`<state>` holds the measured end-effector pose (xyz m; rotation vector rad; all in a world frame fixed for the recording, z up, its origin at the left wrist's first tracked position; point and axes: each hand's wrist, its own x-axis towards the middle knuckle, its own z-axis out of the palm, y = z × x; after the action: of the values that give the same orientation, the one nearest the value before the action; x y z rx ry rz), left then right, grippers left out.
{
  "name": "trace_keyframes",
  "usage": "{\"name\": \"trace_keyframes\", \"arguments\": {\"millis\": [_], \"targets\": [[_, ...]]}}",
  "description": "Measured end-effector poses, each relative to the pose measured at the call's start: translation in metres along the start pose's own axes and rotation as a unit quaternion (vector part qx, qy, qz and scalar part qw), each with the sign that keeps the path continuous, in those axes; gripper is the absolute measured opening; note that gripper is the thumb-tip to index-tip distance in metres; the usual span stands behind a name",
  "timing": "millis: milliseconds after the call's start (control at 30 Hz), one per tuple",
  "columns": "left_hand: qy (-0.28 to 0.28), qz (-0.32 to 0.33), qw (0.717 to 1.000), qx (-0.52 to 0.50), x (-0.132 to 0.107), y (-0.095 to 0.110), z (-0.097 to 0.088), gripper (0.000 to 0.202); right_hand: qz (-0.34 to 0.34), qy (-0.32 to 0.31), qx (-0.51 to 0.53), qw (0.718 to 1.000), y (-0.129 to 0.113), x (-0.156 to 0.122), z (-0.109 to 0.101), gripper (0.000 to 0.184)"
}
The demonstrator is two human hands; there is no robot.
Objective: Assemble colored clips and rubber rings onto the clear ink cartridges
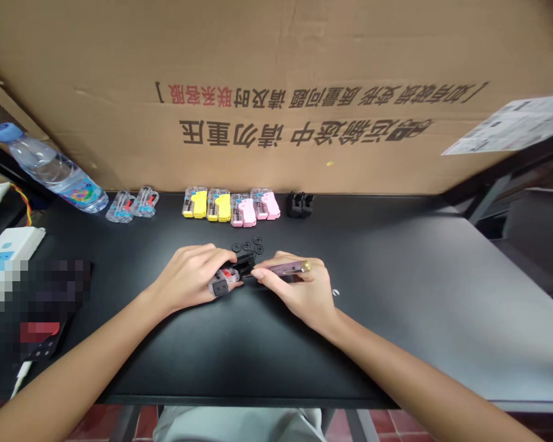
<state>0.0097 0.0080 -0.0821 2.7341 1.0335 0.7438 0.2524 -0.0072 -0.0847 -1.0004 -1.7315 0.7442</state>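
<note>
The left hand (pixel 193 274) is closed around a small clear plastic piece (pixel 223 284), which has a red part inside and a dark square end turned to the person. This piece is at the middle of the black worktop (pixel 387 258). A black part (pixel 245 264) is at the fingertips of the same hand, just beside the clear piece. The right hand (pixel 304 291) is closed also, and it pinches a slim pinkish tool (pixel 288 269) with a gold-coloured end. The thin tip of the tool points to the left, to the black part, but I cannot tell if it touches. Just behind the hands lie several small black rings (pixel 236 248), near to each other. Farther back, before the cardboard (pixel 276 49), there is a row: two clear pieces (pixel 120 207) at the left, then two with yellow parts (pixel 219 205), two with pink parts (pixel 243 211), and a small group of black parts (pixel 299 205) at the right. A water bottle (pixel 58 169) with blue cap is near the left end of this row
</note>
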Motion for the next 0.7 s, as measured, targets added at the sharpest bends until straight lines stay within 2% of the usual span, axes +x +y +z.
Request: {"name": "trace_keyframes", "arguments": {"millis": [200, 333, 433, 600, 700], "targets": [[-0.013, -0.030, 0.999, -0.036, 0.000, -0.001, -0.001, 0.042, -0.002, 0.006, -0.029, 1.000, 0.001, 0.003, -0.004, 0.017], [0.003, -0.090, 0.991, -0.104, 0.000, -0.003, 0.001, 0.044, -0.048, -0.006, -0.027, 0.998, 0.005, 0.006, -0.011, 0.014], [0.076, -0.154, 0.972, -0.157, 0.002, -0.004, -0.002, 0.037, -0.086, -0.026, -0.021, 0.996, 0.009, 0.007, -0.015, 0.011], [0.238, -0.254, 0.916, -0.201, 0.009, -0.003, -0.010, 0.035, -0.112, -0.109, 0.003, 0.988, 0.011, 0.004, -0.011, 0.005], [0.276, -0.275, 0.892, -0.228, 0.012, -0.004, -0.009, 0.032, -0.124, -0.168, 0.009, 0.978, 0.011, 0.003, -0.007, 0.008]]}}
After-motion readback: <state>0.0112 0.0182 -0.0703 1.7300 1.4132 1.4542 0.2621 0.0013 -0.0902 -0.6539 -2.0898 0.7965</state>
